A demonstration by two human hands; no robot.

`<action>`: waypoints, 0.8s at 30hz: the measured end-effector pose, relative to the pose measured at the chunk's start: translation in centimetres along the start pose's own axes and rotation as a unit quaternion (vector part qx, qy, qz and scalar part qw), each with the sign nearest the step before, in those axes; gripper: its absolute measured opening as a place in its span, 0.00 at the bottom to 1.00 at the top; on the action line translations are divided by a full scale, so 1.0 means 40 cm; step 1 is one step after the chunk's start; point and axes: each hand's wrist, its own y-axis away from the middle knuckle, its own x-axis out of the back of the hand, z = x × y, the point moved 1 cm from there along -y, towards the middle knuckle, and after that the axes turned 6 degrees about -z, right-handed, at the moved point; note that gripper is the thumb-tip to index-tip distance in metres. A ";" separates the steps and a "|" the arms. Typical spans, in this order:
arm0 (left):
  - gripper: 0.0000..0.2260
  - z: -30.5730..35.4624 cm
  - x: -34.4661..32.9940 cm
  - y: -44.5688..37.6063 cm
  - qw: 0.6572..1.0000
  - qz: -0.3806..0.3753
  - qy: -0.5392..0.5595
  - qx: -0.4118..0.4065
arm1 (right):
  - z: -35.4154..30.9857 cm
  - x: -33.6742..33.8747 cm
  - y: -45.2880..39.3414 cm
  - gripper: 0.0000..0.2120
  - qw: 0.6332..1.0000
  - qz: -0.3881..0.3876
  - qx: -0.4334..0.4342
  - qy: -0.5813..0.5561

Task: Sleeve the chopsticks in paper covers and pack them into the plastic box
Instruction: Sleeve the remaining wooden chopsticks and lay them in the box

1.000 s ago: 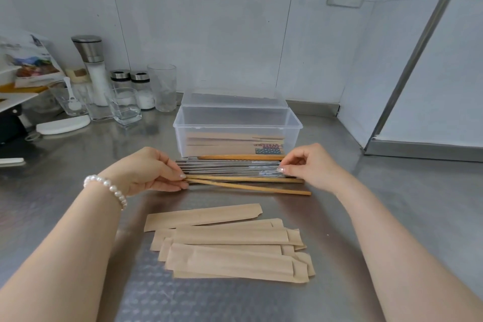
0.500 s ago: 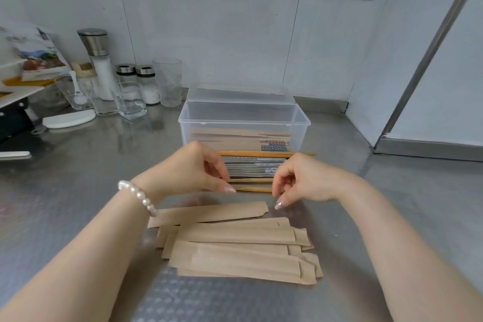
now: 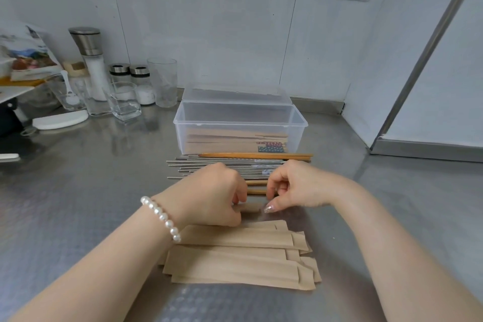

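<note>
My left hand (image 3: 211, 196) and my right hand (image 3: 295, 185) meet over one brown paper cover (image 3: 248, 208) lying on the counter. The left hand's fingers curl down onto it and hide most of it. The right hand's thumb and fingers pinch at its right end. Just beyond the hands lie loose metal chopsticks (image 3: 217, 165) and wooden chopsticks (image 3: 256, 155), partly hidden by my hands. Behind them stands the open clear plastic box (image 3: 240, 115), holding several sleeved chopsticks. A stack of empty paper covers (image 3: 235, 256) lies near me.
The box's lid (image 3: 235, 93) rests behind the box against the wall. At the back left stand a salt grinder (image 3: 90, 60), two shakers (image 3: 130, 78), glasses (image 3: 163, 81) and a white dish (image 3: 60, 120). A metal-framed panel (image 3: 428, 60) closes the right side.
Both hands left the ends of the chopstick pile and came toward me and together. They now sit on the single paper cover that lay apart from the stack.
</note>
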 end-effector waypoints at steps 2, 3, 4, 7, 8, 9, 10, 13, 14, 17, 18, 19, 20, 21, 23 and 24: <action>0.11 -0.004 -0.001 -0.002 1.000 0.022 -0.014 -0.001 | -0.002 -0.002 -0.001 0.09 1.000 -0.002 0.009 -0.015; 0.10 -0.007 0.001 -0.002 1.000 0.026 -0.010 0.004 | -0.002 -0.004 -0.002 0.10 1.000 0.002 0.013 -0.027; 0.09 -0.008 0.003 -0.001 1.000 0.026 0.006 0.011 | -0.002 -0.005 -0.003 0.11 0.999 0.008 0.018 -0.037; 0.11 -0.013 0.011 0.000 0.997 0.028 0.063 0.022 | -0.007 -0.006 -0.008 0.07 0.997 0.032 0.034 -0.059; 0.12 -0.015 0.012 0.001 0.996 0.032 0.076 0.021 | -0.010 -0.006 -0.008 0.07 0.996 0.036 0.039 -0.065; 0.13 -0.016 0.012 0.001 0.995 0.037 0.088 0.020 | -0.012 -0.007 -0.006 0.08 0.996 0.037 0.045 -0.072; 0.13 -0.018 0.014 0.001 0.994 0.040 0.097 0.020 | -0.016 -0.005 -0.004 0.10 0.995 0.038 0.049 -0.079; 0.14 -0.016 0.009 0.001 0.990 0.041 0.133 0.015 | -0.025 -0.005 0.003 0.10 0.991 0.038 0.055 -0.116; 0.13 -0.014 0.007 0.000 0.989 0.042 0.142 0.014 | -0.027 -0.005 0.004 0.11 0.990 0.038 0.054 -0.129; 0.15 -0.006 0.007 0.002 0.984 0.072 0.164 0.010 | -0.026 -0.005 0.003 0.13 0.987 0.031 0.046 -0.148; 0.18 -0.005 0.008 0.002 0.983 0.088 0.161 0.009 | -0.025 -0.004 0.003 0.13 0.986 0.030 0.044 -0.156; 0.21 -0.006 0.008 0.002 0.983 0.105 0.153 0.007 | -0.024 -0.002 0.004 0.13 0.985 0.032 0.045 -0.165; 0.22 -0.008 0.007 0.000 0.982 0.121 0.145 0.002 | -0.022 0.002 0.004 0.13 0.983 0.034 0.047 -0.174; 0.22 -0.010 0.006 -0.002 0.981 0.135 0.139 -0.004 | -0.020 0.005 0.004 0.14 0.981 0.037 0.051 -0.185; 0.19 -0.015 0.001 -0.007 0.978 0.156 0.137 -0.021 | -0.015 0.009 0.003 0.14 0.977 0.041 0.055 -0.200; 0.18 -0.017 -0.001 -0.007 0.976 0.162 0.141 -0.026 | -0.013 0.009 0.003 0.14 0.977 0.042 0.055 -0.200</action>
